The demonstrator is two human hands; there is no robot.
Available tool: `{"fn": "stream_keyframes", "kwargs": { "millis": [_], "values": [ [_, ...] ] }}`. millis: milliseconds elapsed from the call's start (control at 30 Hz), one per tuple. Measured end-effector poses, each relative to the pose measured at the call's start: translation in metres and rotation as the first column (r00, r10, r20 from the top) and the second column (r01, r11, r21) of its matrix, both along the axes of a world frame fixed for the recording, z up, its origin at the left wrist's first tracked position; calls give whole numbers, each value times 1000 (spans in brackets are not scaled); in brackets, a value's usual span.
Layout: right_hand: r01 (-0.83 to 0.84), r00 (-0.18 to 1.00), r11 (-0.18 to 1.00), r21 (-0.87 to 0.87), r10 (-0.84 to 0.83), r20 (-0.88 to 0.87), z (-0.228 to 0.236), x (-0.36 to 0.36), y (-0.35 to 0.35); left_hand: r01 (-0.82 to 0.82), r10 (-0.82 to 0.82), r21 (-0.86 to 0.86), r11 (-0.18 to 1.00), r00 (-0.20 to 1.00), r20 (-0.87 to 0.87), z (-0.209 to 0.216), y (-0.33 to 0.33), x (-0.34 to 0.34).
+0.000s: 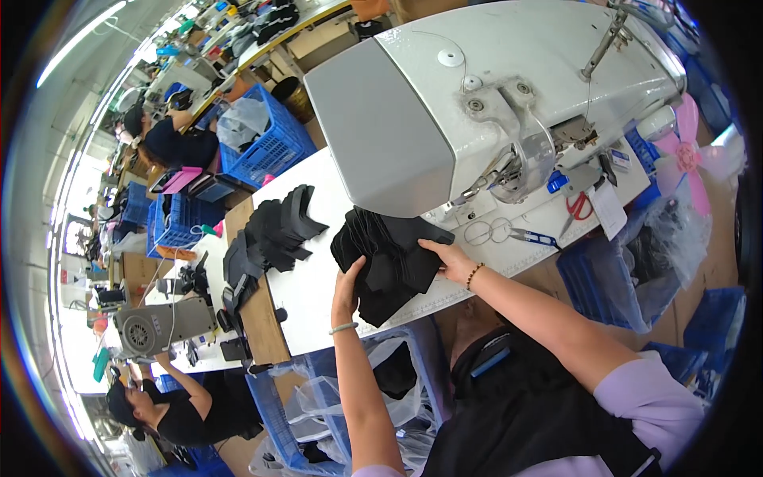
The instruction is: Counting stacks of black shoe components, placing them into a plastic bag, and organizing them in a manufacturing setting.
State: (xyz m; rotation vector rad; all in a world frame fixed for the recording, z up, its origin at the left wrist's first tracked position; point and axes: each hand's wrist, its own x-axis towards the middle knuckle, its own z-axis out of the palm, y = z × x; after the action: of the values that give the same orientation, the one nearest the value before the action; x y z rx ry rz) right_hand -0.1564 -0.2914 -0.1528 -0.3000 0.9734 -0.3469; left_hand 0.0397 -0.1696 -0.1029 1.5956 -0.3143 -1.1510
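A thick stack of black fabric pieces point(393, 274) rests on the white sewing table, close under the grey end of the sewing machine point(381, 119). My left hand point(347, 292) grips its left edge, thumb on top and the other fingers mostly hidden. At the right edge my right hand point(451, 261) holds the same stack, its thumb also lying over the cloth. The upper layers are fanned into several folds. Farther left, a second pile of black fabric pieces point(278, 230) lies spread in an overlapping row.
Right of the stack lie blue-handled thread snips point(531, 237), red-handled scissors point(579, 208) and a pink fan point(685, 155). Blue crates point(429, 374) with plastic bags stand below the table's front edge. Two people work at the left, one near another machine point(163, 324).
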Motion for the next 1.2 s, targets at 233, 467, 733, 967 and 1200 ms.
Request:
{"fn": "stream_keyframes", "kwargs": {
  "millis": [233, 467, 733, 967, 1200],
  "values": [
    [-48, 986, 968, -246, 85, 142, 20, -7, 19, -164, 110, -198, 967, 960, -258, -61, 51, -4],
    [32, 994, 933, -357, 7, 108, 88, -123, 61, -186, 167, -45, 981, 946, -276, -28, 94, -113],
    [367, 926, 803, -469, -361, 107, 114, -241, 54, 261, -315, -187, 947, 868, -384, -87, 30, -189],
    [-173, 965, 510, -842, -83, -248, 147, -291, 56, -170, 5, -275, 946, 857, -515, 30, -25, -275],
    [-191, 959, 335, -923, 263, -103, 171, -303, 59, -196, -195, -556, 807, 801, -566, 63, 47, -271]
  ]
}}
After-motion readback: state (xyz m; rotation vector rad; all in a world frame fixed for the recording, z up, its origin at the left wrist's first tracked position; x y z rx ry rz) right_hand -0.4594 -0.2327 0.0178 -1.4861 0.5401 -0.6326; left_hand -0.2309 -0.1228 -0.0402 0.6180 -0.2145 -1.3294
